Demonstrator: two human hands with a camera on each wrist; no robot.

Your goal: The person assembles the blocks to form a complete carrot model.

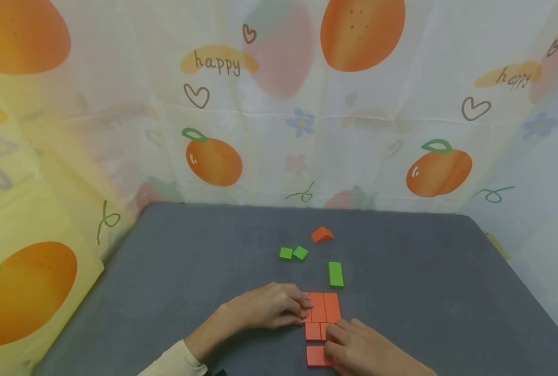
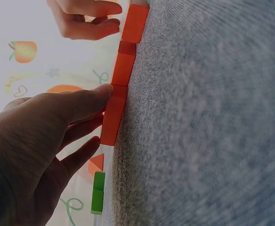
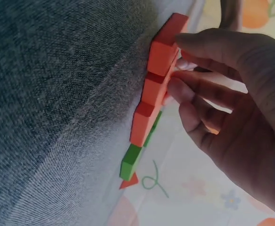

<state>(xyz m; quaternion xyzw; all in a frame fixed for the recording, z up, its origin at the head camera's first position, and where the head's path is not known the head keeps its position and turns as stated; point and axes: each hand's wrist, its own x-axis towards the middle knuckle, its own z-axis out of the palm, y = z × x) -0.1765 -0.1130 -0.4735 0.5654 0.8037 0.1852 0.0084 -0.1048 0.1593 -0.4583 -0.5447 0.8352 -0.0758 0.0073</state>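
Several orange-red blocks lie flat at the front of the table: a row of upright rectangles (image 1: 318, 308), small square blocks (image 1: 313, 331) below them, and a sideways rectangular block (image 1: 317, 356) nearest me, across a narrow gap. My left hand (image 1: 274, 305) touches the left side of the top row with its fingertips, its thumb against the end block (image 2: 113, 115) in the left wrist view. My right hand (image 1: 363, 347) reaches over the right ends of the square blocks and nearest block. In the right wrist view its thumb touches the nearest block (image 3: 168, 44), fingers loosely bent.
Beyond the rows lie a green rectangular block (image 1: 336, 275), two small green blocks (image 1: 286, 254) and an orange-red triangular block (image 1: 323, 235). The dark grey table (image 1: 204, 245) meets a fruit-printed curtain (image 1: 269, 156) at the back.
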